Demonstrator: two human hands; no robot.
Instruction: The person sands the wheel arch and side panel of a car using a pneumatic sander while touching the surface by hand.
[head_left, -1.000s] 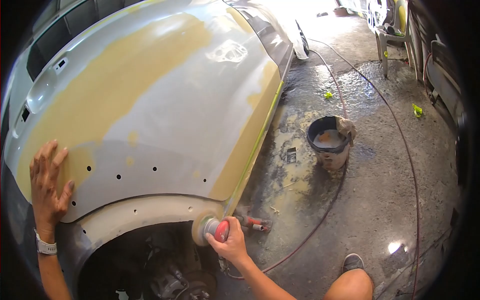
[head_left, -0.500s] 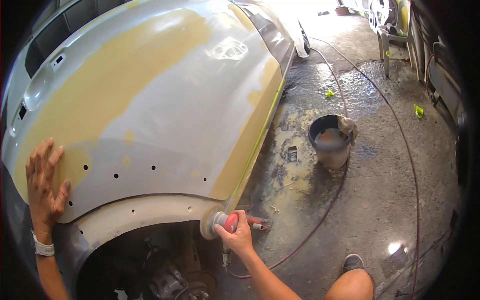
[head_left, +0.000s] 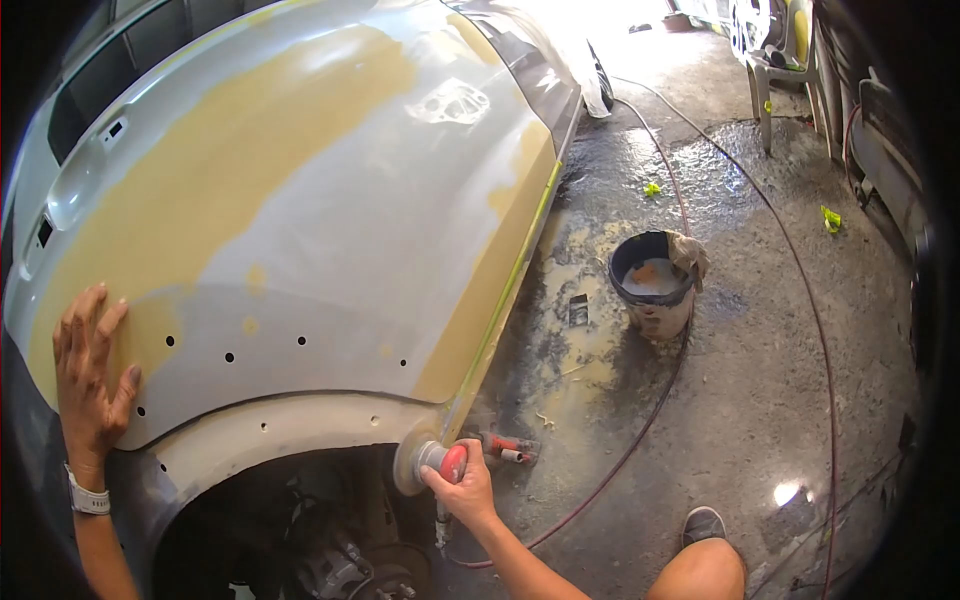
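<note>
My right hand (head_left: 462, 487) grips a round air sander (head_left: 432, 458) by its red-topped body. The sander's pad is on edge against the lower end of the pale wheel-arch lip (head_left: 330, 412). My left hand (head_left: 92, 375), with a white watch band at the wrist, lies on the car body panel (head_left: 330, 240), fingers spread. That panel is grey with broad yellowish filler patches and several small dark holes along its edge. Green tape (head_left: 520, 260) runs down its right side.
Below the arch is a dark wheel well with a brake disc (head_left: 400, 570). On the wet, stained floor stand a bucket of cloudy water (head_left: 650, 285) with a rag (head_left: 688, 252) over its rim, and a red tool (head_left: 505, 447). Hoses (head_left: 800, 290) cross the floor; a plastic chair (head_left: 785, 75) stands behind.
The sander and my right hand have shifted slightly down and left along the arch's end. My left hand stays on the panel. The view has turned a little to the right.
</note>
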